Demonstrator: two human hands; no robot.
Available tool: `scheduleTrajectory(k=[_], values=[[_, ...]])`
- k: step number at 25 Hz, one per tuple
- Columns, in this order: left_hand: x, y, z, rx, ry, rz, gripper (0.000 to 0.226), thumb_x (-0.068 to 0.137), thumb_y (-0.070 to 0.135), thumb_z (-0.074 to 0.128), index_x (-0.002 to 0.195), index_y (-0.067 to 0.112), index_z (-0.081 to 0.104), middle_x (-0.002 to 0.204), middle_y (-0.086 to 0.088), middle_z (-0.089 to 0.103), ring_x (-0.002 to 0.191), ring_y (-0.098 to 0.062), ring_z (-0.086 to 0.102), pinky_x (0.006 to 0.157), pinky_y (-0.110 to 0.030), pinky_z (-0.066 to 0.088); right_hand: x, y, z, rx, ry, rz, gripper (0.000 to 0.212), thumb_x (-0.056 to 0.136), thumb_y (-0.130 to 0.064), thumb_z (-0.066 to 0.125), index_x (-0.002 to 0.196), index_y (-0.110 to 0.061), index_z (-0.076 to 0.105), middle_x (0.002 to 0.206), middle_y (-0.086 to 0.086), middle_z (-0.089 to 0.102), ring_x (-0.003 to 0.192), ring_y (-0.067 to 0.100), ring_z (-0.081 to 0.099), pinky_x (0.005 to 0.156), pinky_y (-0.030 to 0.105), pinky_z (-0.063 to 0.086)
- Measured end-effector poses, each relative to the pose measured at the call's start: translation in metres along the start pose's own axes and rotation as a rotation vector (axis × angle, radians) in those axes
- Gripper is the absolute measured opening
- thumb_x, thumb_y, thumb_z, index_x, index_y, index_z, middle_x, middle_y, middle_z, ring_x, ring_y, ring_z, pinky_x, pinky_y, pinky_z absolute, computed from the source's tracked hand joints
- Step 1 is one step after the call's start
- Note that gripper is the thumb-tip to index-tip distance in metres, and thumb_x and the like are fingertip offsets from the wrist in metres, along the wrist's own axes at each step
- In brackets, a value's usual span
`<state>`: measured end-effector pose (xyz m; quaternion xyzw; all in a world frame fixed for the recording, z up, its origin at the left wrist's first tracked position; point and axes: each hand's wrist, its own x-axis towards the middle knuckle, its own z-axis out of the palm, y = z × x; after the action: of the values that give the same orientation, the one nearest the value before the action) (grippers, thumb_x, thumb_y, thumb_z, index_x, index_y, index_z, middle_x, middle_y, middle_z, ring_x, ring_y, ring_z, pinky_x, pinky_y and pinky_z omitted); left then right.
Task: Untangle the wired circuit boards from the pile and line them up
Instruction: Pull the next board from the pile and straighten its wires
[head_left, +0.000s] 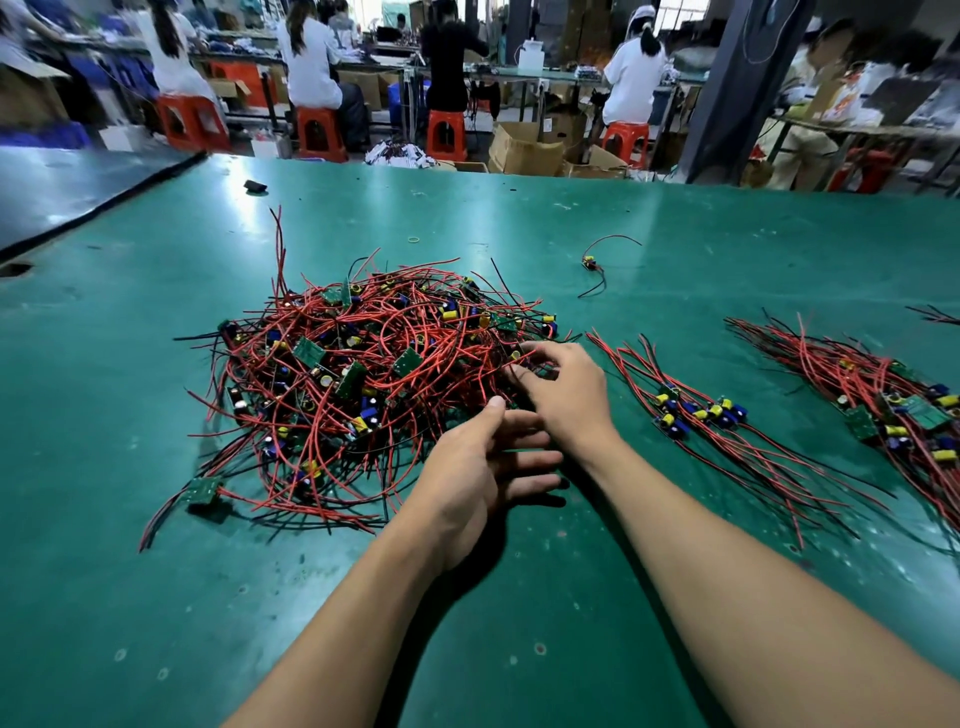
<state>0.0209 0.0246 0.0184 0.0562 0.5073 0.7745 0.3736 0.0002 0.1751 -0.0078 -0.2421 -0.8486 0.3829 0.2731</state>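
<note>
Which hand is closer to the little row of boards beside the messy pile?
Right. The right hand sits just left of the row of boards; the left hand is farther left and nearer the person.

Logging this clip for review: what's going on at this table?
A person is working through a tangled pile of wired circuit boards on a green table. The right hand pinches red wires at the pile's right edge. The left hand is open just beside it, fingers straight. To the right lie two lined-up rows, a nearer row and a farther row. A lone board sits apart behind them. Most boards remain tangled.
</note>
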Motion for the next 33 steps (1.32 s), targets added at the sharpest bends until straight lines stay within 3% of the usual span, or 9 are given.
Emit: scheduleTrajectory(k=[6,10,16,18,22,24,27,30,33], values=[[-0.003,-0.001,0.002,0.001,0.011,0.0,0.043,0.103,0.034,0.038,0.101,0.0,0.063,0.089,-0.019,0.069,0.068,-0.022,0.072,0.067,-0.035,0.06,-0.014,-0.007,-0.017,0.147,0.068,-0.008,0.008,0.088,-0.025,0.074,0.095,-0.023,0.069,0.088,-0.005,0.071,0.082,0.011,0.067,0.08,0.027,0.052],[-0.005,0.0,0.002,-0.001,0.015,-0.004,0.042,0.103,0.034,0.04,0.104,-0.001,0.063,0.096,-0.022,0.066,0.071,-0.022,0.071,0.068,-0.035,0.06,-0.028,-0.021,-0.049,0.6,-0.062,0.18,0.007,0.093,-0.008,0.069,0.094,-0.01,0.062,0.082,0.009,0.068,0.065,0.013,0.068,0.061,0.027,0.057],[-0.004,-0.001,0.0,-0.025,0.009,0.018,0.033,0.103,0.028,0.044,0.11,-0.001,0.059,0.09,-0.019,0.064,0.073,-0.027,0.07,0.069,-0.036,0.06,-0.064,-0.024,-0.092,0.781,-0.247,0.313,0.021,0.079,-0.012,0.076,0.095,-0.006,0.063,0.078,0.007,0.071,0.062,0.015,0.067,0.06,0.025,0.057],[-0.004,-0.002,0.0,-0.044,-0.008,0.027,0.025,0.101,0.024,0.048,0.109,0.003,0.058,0.092,-0.02,0.067,0.076,-0.03,0.07,0.068,-0.036,0.06,-0.075,-0.02,-0.094,0.825,-0.369,0.378,0.028,0.069,-0.013,0.077,0.093,-0.008,0.062,0.078,0.009,0.072,0.061,0.016,0.067,0.058,0.024,0.056],[-0.006,-0.001,-0.002,-0.032,-0.025,0.019,0.017,0.095,0.015,0.057,0.105,0.003,0.061,0.082,-0.013,0.069,0.065,-0.021,0.067,0.061,-0.028,0.057,-0.08,-0.01,-0.091,0.843,-0.616,0.433,0.041,0.066,-0.003,0.083,0.097,-0.009,0.057,0.083,0.013,0.071,0.064,0.02,0.068,0.06,0.028,0.058],[-0.007,-0.003,-0.003,-0.006,-0.055,0.01,0.009,0.09,0.009,0.062,0.097,0.003,0.062,0.082,-0.016,0.067,0.067,-0.021,0.066,0.063,-0.027,0.057,-0.078,-0.009,-0.091,0.857,-0.652,0.44,0.046,0.07,-0.021,0.084,0.105,-0.012,0.056,0.086,0.013,0.07,0.066,0.022,0.067,0.058,0.03,0.057],[-0.012,-0.004,-0.004,0.048,-0.118,-0.011,0.01,0.076,0.009,0.073,0.084,0.007,0.066,0.089,-0.021,0.067,0.078,-0.029,0.065,0.077,-0.04,0.057,-0.078,-0.007,-0.092,0.74,-0.581,0.441,0.042,0.075,-0.04,0.083,0.098,-0.013,0.06,0.08,0.01,0.068,0.061,0.021,0.063,0.046,0.027,0.05],[-0.015,-0.006,-0.005,0.169,-0.18,0.018,0.011,0.07,0.004,0.075,0.081,0.007,0.074,0.088,-0.02,0.069,0.084,-0.032,0.061,0.095,-0.058,0.048,-0.077,0.0,-0.09,0.659,-0.362,0.441,0.016,0.089,-0.02,0.072,0.093,-0.007,0.064,0.08,0.014,0.069,0.056,0.018,0.063,0.045,0.026,0.051],[-0.015,-0.007,-0.008,0.25,-0.261,0.044,0.026,0.081,-0.014,0.061,0.083,0.006,0.077,0.09,-0.018,0.073,0.076,-0.028,0.069,0.078,-0.041,0.055,-0.077,-0.002,-0.091,0.79,-0.252,0.449,0.003,0.095,-0.005,0.06,0.093,-0.003,0.062,0.084,0.017,0.072,0.06,0.021,0.068,0.049,0.026,0.054]])
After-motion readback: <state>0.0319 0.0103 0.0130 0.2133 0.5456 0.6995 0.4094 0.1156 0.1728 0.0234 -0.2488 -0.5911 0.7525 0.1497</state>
